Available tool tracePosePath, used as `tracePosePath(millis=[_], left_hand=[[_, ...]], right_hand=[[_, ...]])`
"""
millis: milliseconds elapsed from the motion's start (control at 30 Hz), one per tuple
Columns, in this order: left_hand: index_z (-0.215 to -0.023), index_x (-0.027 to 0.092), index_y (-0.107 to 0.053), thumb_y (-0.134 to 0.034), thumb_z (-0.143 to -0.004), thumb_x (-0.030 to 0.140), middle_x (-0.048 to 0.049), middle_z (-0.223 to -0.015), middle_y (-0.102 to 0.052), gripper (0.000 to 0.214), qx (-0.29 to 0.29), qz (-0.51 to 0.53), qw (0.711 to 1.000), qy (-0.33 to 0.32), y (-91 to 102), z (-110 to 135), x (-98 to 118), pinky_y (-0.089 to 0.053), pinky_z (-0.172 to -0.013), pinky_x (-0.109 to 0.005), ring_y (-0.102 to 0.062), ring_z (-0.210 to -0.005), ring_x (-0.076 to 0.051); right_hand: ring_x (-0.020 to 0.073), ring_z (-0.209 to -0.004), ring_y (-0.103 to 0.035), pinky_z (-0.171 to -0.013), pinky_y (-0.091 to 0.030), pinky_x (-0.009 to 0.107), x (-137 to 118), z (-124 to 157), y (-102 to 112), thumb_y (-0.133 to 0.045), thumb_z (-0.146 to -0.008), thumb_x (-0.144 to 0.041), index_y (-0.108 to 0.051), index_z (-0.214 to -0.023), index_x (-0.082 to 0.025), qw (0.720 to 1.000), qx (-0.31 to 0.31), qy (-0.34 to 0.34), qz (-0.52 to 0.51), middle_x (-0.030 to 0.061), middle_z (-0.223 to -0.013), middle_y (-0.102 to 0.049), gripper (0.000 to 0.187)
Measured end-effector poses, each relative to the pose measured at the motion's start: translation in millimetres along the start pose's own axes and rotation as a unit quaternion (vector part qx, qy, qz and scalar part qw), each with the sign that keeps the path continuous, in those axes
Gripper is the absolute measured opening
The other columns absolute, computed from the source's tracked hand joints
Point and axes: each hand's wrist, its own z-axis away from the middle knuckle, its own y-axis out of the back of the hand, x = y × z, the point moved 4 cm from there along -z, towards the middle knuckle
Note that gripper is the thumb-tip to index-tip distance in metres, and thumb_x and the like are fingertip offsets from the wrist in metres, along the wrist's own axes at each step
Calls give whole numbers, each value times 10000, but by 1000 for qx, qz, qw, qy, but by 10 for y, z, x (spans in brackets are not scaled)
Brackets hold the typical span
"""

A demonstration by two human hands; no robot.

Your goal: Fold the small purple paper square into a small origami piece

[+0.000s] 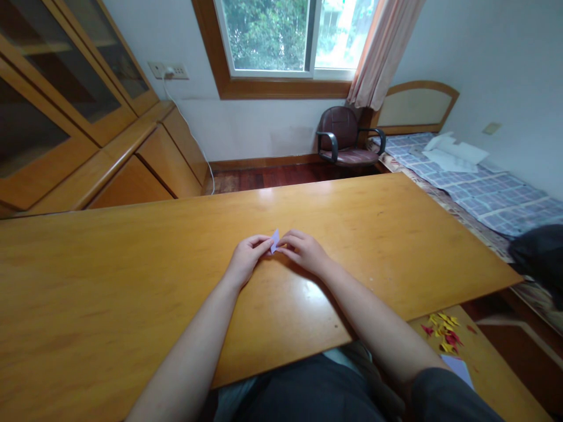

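A small piece of folded purple paper (275,241) is held just above the wooden table (132,281), at the middle of the view. My left hand (248,258) pinches its left side between thumb and fingers. From the right, my right hand (304,251) closes its fingertips on the paper's other edge. The fingers hide part of the paper, so its full shape does not show.
Several yellow and red folded paper pieces (444,329) lie on a lower surface at the right, near a stack of purple paper (457,369). Beyond the table stand a chair (341,132), a bed (497,181) and a cabinet (145,164).
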Motion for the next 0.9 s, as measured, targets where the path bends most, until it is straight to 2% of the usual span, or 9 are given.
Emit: tracePosePath(millis=[233,433,700,900], left_hand=[[-884,158,-754,-783,-720,447,-35,-819,-725,333,-1,-10,1000,-12,11,-22,-9,-479,-689,-238,-614,-723,-145],[-1044,171,-727,-743,-767,445,-54,-957,-744,390,-7,10,1000,-10,-11,-17,-10,-510,-746,-262,-651,-805,-164],[-1128,168,-655,-732,-778,451,-43,-891,-746,457,-11,25,1000,-15,-35,-6,2,-521,-761,-275,-673,-777,-158],[-1154,167,-608,-786,-714,334,-59,-993,-742,503,-21,-7,999,-49,-76,14,26,-496,-946,-343,-689,-969,-199]], right_hand=[[153,-828,-613,-775,-493,267,-2,-7,24,-565,-958,-277,-690,-927,-185,1000,26,11,-1,65,-907,-661,159],[138,-767,-587,-736,-486,252,13,-6,21,-593,-938,-251,-699,-937,-198,1000,30,-2,-7,47,-882,-646,118],[140,-789,-600,-741,-491,256,59,-1,-15,-594,-923,-188,-739,-1009,-198,998,48,-1,-35,55,-893,-640,169],[139,-787,-600,-732,-496,266,110,-8,-23,-589,-916,-166,-757,-1023,-210,995,70,-28,-73,44,-865,-625,204]])
